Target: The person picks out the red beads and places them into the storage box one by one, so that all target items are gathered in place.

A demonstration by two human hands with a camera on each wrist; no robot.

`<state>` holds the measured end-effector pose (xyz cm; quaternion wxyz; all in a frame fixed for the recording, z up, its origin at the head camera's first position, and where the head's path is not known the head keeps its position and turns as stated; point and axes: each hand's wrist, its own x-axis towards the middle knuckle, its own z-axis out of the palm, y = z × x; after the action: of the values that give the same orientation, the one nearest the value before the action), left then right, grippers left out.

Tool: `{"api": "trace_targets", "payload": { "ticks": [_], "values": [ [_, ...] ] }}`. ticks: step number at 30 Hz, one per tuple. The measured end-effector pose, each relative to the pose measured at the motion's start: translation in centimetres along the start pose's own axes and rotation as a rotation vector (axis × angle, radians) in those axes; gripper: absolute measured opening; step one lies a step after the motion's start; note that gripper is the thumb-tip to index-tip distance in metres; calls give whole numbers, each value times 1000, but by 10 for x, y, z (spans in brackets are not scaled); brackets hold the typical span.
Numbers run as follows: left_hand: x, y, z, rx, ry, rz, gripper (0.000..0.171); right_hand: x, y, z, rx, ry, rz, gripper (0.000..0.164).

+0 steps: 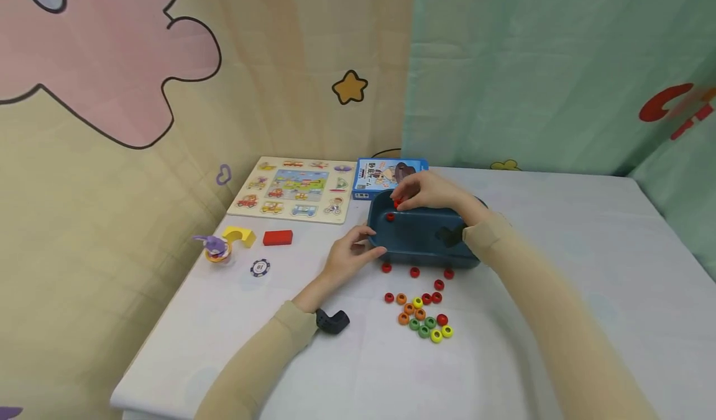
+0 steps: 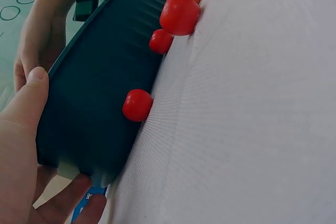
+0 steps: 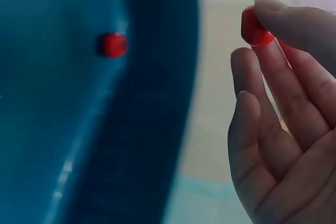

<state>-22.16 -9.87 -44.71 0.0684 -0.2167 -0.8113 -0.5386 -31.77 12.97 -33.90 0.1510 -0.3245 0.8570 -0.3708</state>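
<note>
In the head view a dark blue plastic bin (image 1: 431,258) stands on the table. My left hand (image 1: 347,258) holds its near left corner, thumb at the rim and fingers around the end wall. Above the bin's far left part, my right hand (image 1: 433,191) pinches a red bead (image 3: 255,28) between thumb and fingertips. Another red bead (image 1: 390,217) lies inside the bin at the left end. Several red beads (image 1: 414,272) sit along the bin's near side. Closer to me is a cluster of orange, green, yellow and red beads (image 1: 419,314).
Behind the bin lies a blue picture box (image 1: 386,174), with a wooden puzzle board (image 1: 252,187) to its left. A red block (image 1: 278,238), a yellow arch block (image 1: 240,235), a purple figurine (image 1: 214,246) and a poker chip (image 1: 260,268) are at the left.
</note>
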Motion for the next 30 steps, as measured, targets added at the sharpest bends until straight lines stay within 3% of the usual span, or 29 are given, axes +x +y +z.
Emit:
{"api": "trace_targets", "payload": {
  "ticks": [4,11,17,30],
  "values": [
    [0,-1,1,0,-9,-7,50,17,19,9,-14,-47,30,28],
    [0,-1,1,4,-5,-12,48,27,40,21,-159,-62,167,21],
    [0,-1,1,3,-2,-5,46,24,48,25,-232,-56,184,22],
    [-1,0,1,9,-5,-21,48,17,45,21,-218,-27,154,27]
  ]
}}
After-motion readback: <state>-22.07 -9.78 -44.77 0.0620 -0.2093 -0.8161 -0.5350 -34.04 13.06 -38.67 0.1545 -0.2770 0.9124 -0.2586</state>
